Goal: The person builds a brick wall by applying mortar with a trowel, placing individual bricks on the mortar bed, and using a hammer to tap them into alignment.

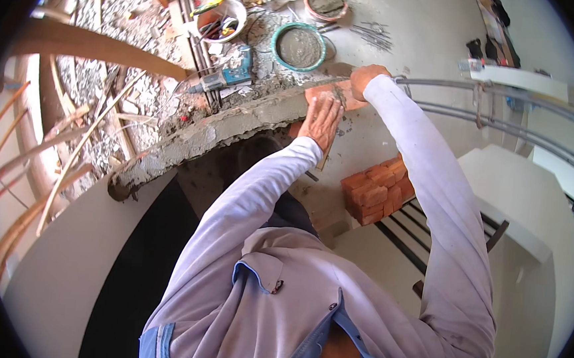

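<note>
A line of wet grey mortar [218, 122] runs along the top of a low wall edge in front of me. At its right end lies an orange brick [354, 102], partly smeared with mortar. My left hand [322, 120] rests on the brick's near left part, fingers stretched out. My right hand [368, 80] is closed at the brick's far right end, around what looks like a trowel [338, 69]; its handle is hidden in the fist and only a dull blade shows beside it.
Beyond the wall stand a teal-rimmed mortar bucket [299, 47], another mortar tub [326, 4], a white tool bucket [221, 20] and a blue power drill [231, 75]. Stacked bricks [378, 189] sit by my right arm. Steel bars [506, 91] extend right; wooden poles [96, 46] and rubble lie left.
</note>
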`<state>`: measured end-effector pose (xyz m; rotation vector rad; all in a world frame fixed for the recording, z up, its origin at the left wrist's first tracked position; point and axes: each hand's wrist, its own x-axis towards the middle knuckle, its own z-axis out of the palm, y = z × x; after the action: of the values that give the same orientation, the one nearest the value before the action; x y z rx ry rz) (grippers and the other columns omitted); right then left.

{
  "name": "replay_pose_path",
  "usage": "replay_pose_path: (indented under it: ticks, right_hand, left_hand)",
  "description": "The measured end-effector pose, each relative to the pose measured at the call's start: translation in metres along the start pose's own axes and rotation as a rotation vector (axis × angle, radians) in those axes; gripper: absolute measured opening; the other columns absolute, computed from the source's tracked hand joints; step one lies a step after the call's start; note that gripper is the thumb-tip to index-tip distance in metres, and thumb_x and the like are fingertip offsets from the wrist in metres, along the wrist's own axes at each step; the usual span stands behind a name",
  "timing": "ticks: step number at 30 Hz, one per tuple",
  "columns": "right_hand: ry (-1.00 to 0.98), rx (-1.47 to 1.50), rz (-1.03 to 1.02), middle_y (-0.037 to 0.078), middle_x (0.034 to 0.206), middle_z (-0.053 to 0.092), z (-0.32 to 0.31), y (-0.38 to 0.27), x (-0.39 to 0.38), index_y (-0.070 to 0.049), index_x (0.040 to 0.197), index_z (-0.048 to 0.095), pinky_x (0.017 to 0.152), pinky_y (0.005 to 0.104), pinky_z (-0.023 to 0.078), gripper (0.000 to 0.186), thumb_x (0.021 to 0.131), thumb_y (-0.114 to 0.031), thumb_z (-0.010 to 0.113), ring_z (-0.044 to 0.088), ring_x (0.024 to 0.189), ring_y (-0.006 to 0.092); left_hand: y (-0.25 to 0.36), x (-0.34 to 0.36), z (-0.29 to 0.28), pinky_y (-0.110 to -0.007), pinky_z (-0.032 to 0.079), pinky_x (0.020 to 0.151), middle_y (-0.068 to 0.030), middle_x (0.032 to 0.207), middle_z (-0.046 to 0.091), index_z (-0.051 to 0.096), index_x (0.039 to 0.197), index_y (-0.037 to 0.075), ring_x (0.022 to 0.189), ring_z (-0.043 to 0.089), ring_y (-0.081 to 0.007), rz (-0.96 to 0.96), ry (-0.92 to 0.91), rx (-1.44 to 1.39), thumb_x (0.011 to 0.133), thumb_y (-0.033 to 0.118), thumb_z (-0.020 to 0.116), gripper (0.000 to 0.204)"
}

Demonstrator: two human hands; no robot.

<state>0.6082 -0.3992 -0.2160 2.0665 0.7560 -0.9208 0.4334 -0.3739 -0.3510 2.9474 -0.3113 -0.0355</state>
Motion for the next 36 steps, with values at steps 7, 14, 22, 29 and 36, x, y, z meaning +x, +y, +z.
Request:
replay_pose_path:
  ticks: [7,14,22,29,36]
  right_hand:
    - [0.024,-0.024,-0.176,0.016,0.101,0.068,-0.032,-0.032,-0.002,-0.008,0.11,0.066,0.08,0.0395,0.054,0.038,0.073,-0.007,0.062,0.066,0.096,0.0316]
    - [0.095,0.153,-0.505,0.014,0.09,0.069,-0.023,0.003,0.005,-0.015,0.112,0.065,0.07,0.0397,0.052,0.048,0.064,-0.009,0.067,0.067,0.082,0.0296]
    - [0.458,0.478,-0.587,0.009,0.097,0.067,0.04,0.019,-0.059,-0.014,0.115,0.064,0.07,0.0369,0.05,0.05,0.066,-0.01,0.067,0.063,0.079,0.0263]
    - [1.021,0.972,-0.382,0.014,0.1,0.065,0.178,-0.008,-0.118,-0.006,0.117,0.057,0.069,0.042,0.051,0.042,0.075,-0.01,0.06,0.062,0.081,0.037]
    - [-0.007,2.979,-0.161,0.002,0.068,0.049,0.271,-0.111,-0.127,-0.01,0.1,0.048,0.042,0.0275,0.041,0.033,0.094,-0.042,0.05,0.05,0.049,0.0137]
  left_hand:
    - [-0.007,-0.007,0.009,-0.052,0.008,0.116,-0.0076,0.152,0.026,0.027,0.147,0.006,0.143,0.019,-0.025,-0.023,0.046,-0.005,0.089,0.02,0.039,0.061]
    - [0.004,-0.001,0.002,-0.047,0.01,0.117,-0.0119,0.152,0.025,0.028,0.145,0.003,0.143,0.018,-0.0274,-0.049,0.068,-0.097,0.085,0.025,0.047,0.067]
    - [0.024,-0.108,-0.026,-0.045,0.018,0.115,-0.0178,0.15,0.028,0.032,0.141,-0.001,0.142,0.019,-0.0337,0.115,-0.061,-0.58,0.082,0.034,0.066,0.077]
    - [-0.003,-0.244,-0.014,-0.041,0.042,0.102,-0.0162,0.125,0.057,0.064,0.105,0.008,0.124,0.049,-0.0339,-0.159,-0.32,-0.776,0.082,0.027,0.069,0.03]
    - [-0.078,-0.329,-0.018,-0.038,0.044,0.097,-0.0157,0.119,0.061,0.065,0.102,0.008,0.113,0.056,-0.0316,-0.415,-0.531,-0.63,0.079,0.035,0.069,0.035]
